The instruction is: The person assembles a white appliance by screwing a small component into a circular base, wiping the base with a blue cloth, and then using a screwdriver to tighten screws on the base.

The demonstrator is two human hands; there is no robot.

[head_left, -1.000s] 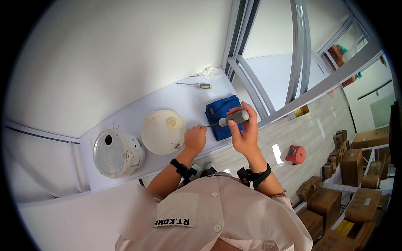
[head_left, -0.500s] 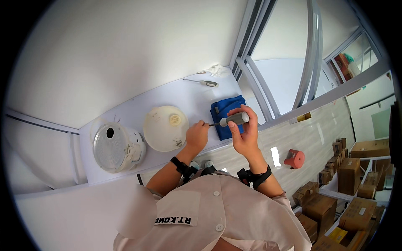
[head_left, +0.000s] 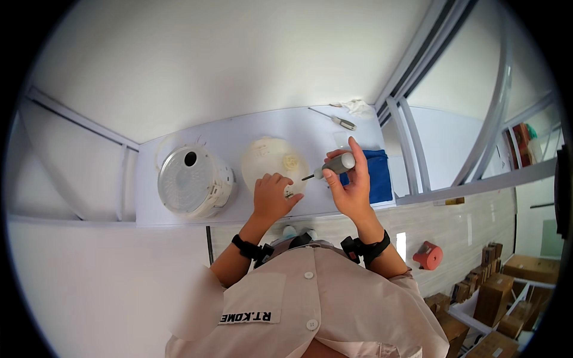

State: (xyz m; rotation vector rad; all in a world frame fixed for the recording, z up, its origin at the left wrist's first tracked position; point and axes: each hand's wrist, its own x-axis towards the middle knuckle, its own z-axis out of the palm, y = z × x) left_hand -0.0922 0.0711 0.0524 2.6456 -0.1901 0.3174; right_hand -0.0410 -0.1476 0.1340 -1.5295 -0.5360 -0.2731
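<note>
In my right hand (head_left: 354,192) is a screwdriver (head_left: 335,167) with a grey handle, its short dark shaft pointing left toward the round white lid (head_left: 258,156). My left hand (head_left: 273,196) is over the near edge of that lid, its fingers apart and nothing visible in them; whether it touches the lid I cannot tell. A pale yellowish round cap (head_left: 290,161) is on the lid's right part. Left of the lid is a white round appliance body (head_left: 185,182) with a silvery top and a dark round hole.
A folded blue cloth (head_left: 377,176) lies right of my right hand on the white table (head_left: 322,140). Farther back are a second screwdriver (head_left: 344,123) and a crumpled white cloth (head_left: 357,107). A red stool (head_left: 428,255) and cardboard boxes (head_left: 494,294) stand at the right.
My left hand has come away from the screwdriver tip and its fingers have spread over the lid. The right hand still holds the screwdriver. The whole view has shifted, moving the table things rightward.
</note>
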